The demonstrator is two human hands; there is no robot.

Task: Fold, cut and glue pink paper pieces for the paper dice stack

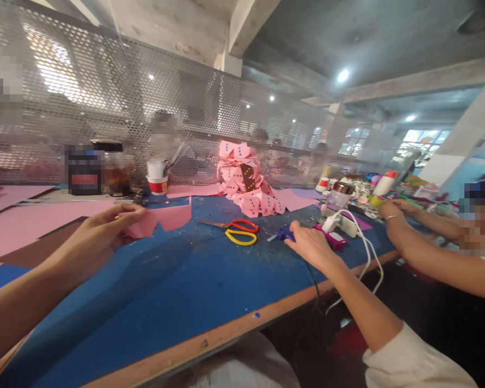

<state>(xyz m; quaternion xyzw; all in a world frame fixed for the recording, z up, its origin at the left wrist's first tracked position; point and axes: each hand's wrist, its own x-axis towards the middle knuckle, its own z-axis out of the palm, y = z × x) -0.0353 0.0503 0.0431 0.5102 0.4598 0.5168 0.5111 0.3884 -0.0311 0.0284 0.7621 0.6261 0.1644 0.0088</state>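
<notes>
My left hand (111, 229) pinches a folded pink paper piece (173, 216) between thumb and fingers, held above the blue table mat. My right hand (309, 243) is closed round a blue glue gun (284, 232) lying low over the mat, its pale nozzle pointing left. A dark cord hangs over the table edge below that hand. Between my hands lie scissors (242, 237) with one red and one yellow handle loop, blades toward the left. Behind them stands a stack of folded pink paper pieces (246, 178) with coloured dots.
Pink sheets (32, 221) and a brown sheet (44, 245) lie at left. A red and white cup (157, 186) and a jar (117, 175) stand by the perforated screen. A white cable (366, 242) loops over the edge at right, near a co-worker's arms (428, 242).
</notes>
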